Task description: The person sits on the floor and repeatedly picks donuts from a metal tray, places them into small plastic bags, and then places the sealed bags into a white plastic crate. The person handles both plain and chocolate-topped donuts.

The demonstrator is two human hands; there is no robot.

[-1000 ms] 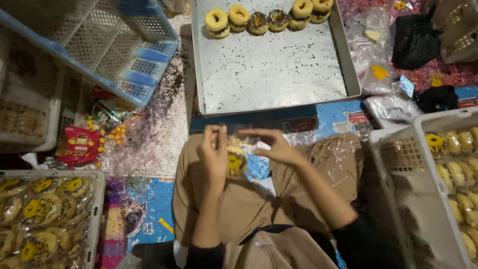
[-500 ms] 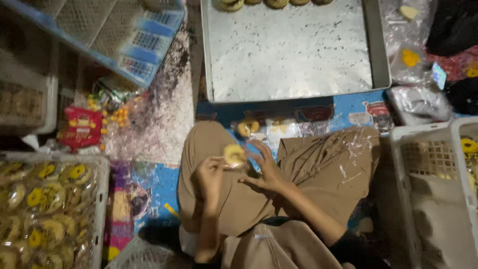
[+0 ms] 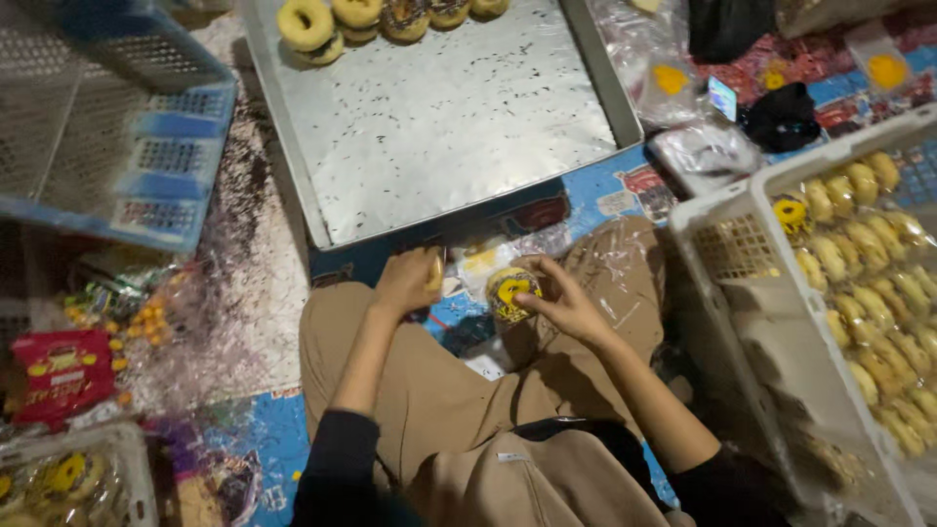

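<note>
Since the earlier view the hands have parted and dropped toward the knees, and the wrapped doughnut has gone from between both hands to the right hand alone. The right hand (image 3: 564,301) grips the wrapped doughnut (image 3: 509,292) by its fingertips, just above the right knee; the clear film around it glints and blurs its outline, and a yellow-and-dark round label shows on top. The left hand (image 3: 410,280) is curled over something small and pale at the thumb, but blur hides what it is, so I cannot tell whether it grasps anything. Both forearms end in dark sleeves, over tan trousers with crinkled clear film lying on the right thigh.

Ahead lies a shallow metal tray (image 3: 439,137), dull silver and speckled with crumbs, with ring doughnuts (image 3: 307,24) at its far edge, partly cut off by the frame. To the right stands a white latticed plastic crate (image 3: 752,254) filled with bagged yellow doughnuts (image 3: 869,254). At the left, a blue mesh crate (image 3: 146,146) is smeared by motion.
</note>
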